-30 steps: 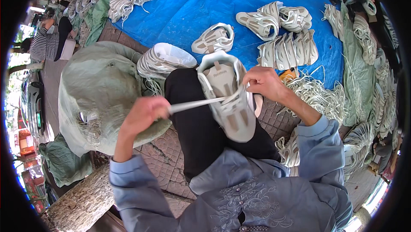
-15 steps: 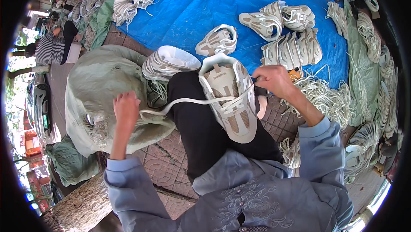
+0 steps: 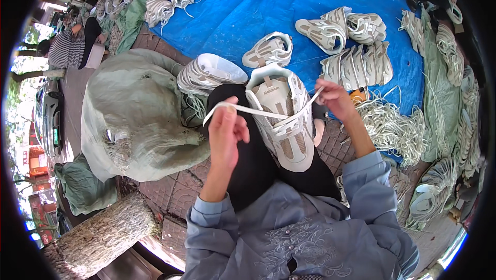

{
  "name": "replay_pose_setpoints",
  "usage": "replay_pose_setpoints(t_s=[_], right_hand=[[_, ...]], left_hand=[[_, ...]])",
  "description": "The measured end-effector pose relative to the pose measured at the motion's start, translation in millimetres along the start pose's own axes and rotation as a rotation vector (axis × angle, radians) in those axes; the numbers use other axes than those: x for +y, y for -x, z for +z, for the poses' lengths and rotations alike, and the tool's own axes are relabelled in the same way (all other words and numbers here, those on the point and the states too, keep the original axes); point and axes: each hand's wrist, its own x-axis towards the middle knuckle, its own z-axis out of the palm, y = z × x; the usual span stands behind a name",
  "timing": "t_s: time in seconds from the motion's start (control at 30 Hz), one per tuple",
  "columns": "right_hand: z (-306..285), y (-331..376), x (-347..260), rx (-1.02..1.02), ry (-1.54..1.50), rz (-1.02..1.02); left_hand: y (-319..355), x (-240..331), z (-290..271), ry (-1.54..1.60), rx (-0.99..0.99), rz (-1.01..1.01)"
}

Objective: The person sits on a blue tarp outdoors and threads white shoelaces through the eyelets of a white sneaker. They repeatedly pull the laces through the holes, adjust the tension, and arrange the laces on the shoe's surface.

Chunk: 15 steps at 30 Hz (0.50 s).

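A beige and white sneaker upper (image 3: 295,148) rests across my black-trousered legs, its toe pointing toward me and its tongue standing up. A flat cream shoelace (image 3: 257,111) crosses its lower eyelets, with an end running to either side. On the left, my left hand (image 3: 226,134) pinches the lace between thumb and fingers beside the upper. To the right, my right hand (image 3: 338,102) grips the other end and pulls it up at a slant. Both lace ends are lifted off the upper. A nested stack of uppers (image 3: 199,78) leans by my left knee.
A blue tarp (image 3: 232,16) spreads ahead, carrying a single upper (image 3: 268,51) and a row of nested uppers (image 3: 356,68). Loose laces (image 3: 395,127) lie heaped at the right. A pale green sack (image 3: 137,119) bulges on the left, near a log (image 3: 98,236).
My left hand has come right, from over the sack to beside the upper, and the lace's left part is shorter and higher. The right hand has shifted slightly and now holds the lace's right end.
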Motion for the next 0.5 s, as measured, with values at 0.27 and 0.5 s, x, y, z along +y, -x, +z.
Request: replay_pose_setpoints(t_s=[0.27,0.5], right_hand=[[-13.6,8.4,-96.7,-0.020,-0.131,-0.303],[-18.3,13.0,-156.7,-0.020,-0.040,-0.402]], left_hand=[[-21.2,26.2,-11.3,0.347,-0.268,0.037],[-67.4,24.1,-10.3,0.789,-0.210,-0.053]])
